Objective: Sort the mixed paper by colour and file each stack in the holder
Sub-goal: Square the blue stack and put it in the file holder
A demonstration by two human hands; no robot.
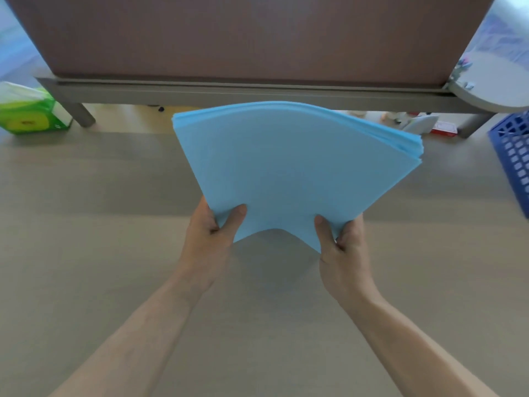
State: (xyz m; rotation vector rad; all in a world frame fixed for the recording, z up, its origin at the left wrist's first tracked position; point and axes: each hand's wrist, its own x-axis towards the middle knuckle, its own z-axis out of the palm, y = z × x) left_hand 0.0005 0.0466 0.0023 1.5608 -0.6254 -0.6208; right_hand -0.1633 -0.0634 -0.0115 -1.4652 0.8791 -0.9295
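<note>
A stack of light blue paper (pixel 294 167) is lifted above the beige desk (pixel 86 224), its near edge bowed upward between my hands. My left hand (pixel 211 233) grips the near left corner, thumb on top and fingers underneath. My right hand (pixel 340 245) grips the near right corner the same way. The sheets fan slightly at the far right corner. A blue perforated plastic holder (pixel 512 159) shows partly at the right edge of the desk. No other paper colours are in sight.
A brown partition panel (pixel 252 35) on a grey frame runs across the back of the desk. A green tissue box (pixel 31 113) sits at the back left. Small items, including a red and white box (pixel 443 129), lie at the back right under the frame.
</note>
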